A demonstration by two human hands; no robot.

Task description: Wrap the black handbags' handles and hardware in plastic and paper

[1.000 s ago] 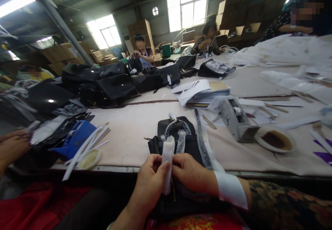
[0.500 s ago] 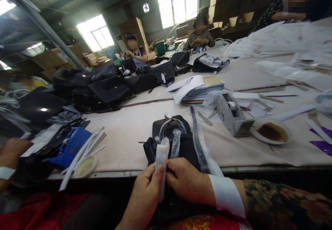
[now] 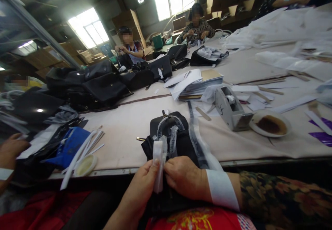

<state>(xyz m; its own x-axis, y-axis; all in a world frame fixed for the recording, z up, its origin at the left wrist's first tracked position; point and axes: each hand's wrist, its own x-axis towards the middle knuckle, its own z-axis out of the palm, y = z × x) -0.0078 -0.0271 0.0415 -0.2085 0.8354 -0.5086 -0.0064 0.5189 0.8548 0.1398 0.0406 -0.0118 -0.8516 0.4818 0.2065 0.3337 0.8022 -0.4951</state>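
A small black backpack [image 3: 168, 120] leans at the table's front edge, its top handle and straps wrapped in clear plastic film [image 3: 174, 138]. In my left hand [image 3: 143, 184], pinched between thumb and fingers, is a white strip [image 3: 157, 151], folded over and standing upright in front of the bag. Close beside it, my right hand [image 3: 184, 179] is closed with its fingertips near the strip's right side. What those fingers grip is hidden. A white band wraps my right wrist.
A tape dispenser [image 3: 229, 109], a bowl of brown liquid [image 3: 271, 123] and a paper stack [image 3: 193, 85] stand to the right. At left lie black bags [image 3: 100, 86], a blue cloth [image 3: 71, 147] and a small round dish [image 3: 85, 164]. A co-worker's hand [image 3: 12, 150] is at far left.
The view has shifted slightly, so the table appears a little higher and further left. Both my hands stay close together, with the white strip still in the left one.
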